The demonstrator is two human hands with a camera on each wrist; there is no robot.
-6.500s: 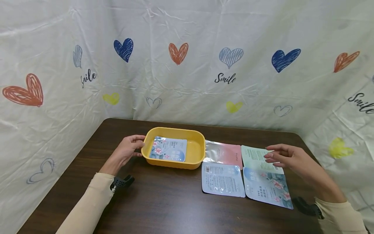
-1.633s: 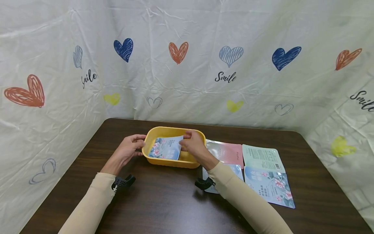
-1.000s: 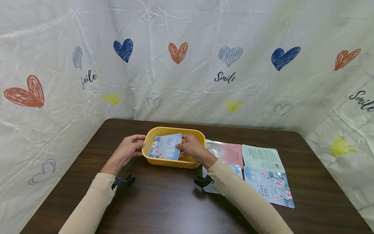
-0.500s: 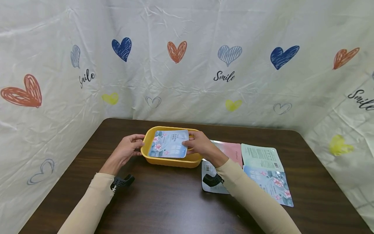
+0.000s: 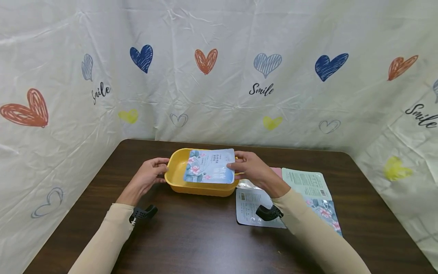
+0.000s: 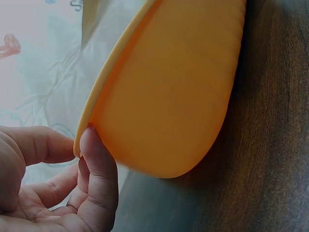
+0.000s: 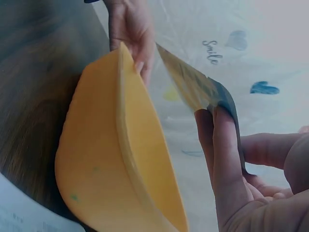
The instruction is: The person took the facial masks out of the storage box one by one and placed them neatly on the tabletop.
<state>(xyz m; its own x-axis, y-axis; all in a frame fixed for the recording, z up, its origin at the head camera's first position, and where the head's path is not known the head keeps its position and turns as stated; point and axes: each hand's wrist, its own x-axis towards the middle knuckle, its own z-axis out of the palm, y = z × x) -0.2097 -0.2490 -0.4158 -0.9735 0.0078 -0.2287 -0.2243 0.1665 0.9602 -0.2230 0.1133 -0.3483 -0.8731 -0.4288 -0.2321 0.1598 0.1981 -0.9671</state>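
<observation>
My left hand (image 5: 148,174) pinches the left rim of a yellow plastic basin (image 5: 176,172), thumb and finger on either side of its edge in the left wrist view. My right hand (image 5: 256,170) pinches a light-blue flowered sheet mask packet (image 5: 209,167) by its right edge. In the right wrist view the packet (image 7: 193,84) is raised above the basin's rim (image 7: 126,140), thumb on one face and fingers on the other. From the head, the packet overlaps the basin's right part, and the basin's visible left part shows bare yellow.
Right of the basin several packets lie flat in a block: a pale-blue one with its printed back up (image 5: 251,211), a green one (image 5: 308,182), a flowered one (image 5: 328,215), and a pink and silver one mostly behind my right hand. A heart-printed curtain (image 5: 219,95) hangs behind the brown table (image 5: 191,236).
My right hand came from the packets on the right into the basin, took hold of the flowered packet there, and has lifted it up and rightward. My left hand stays on the rim.
</observation>
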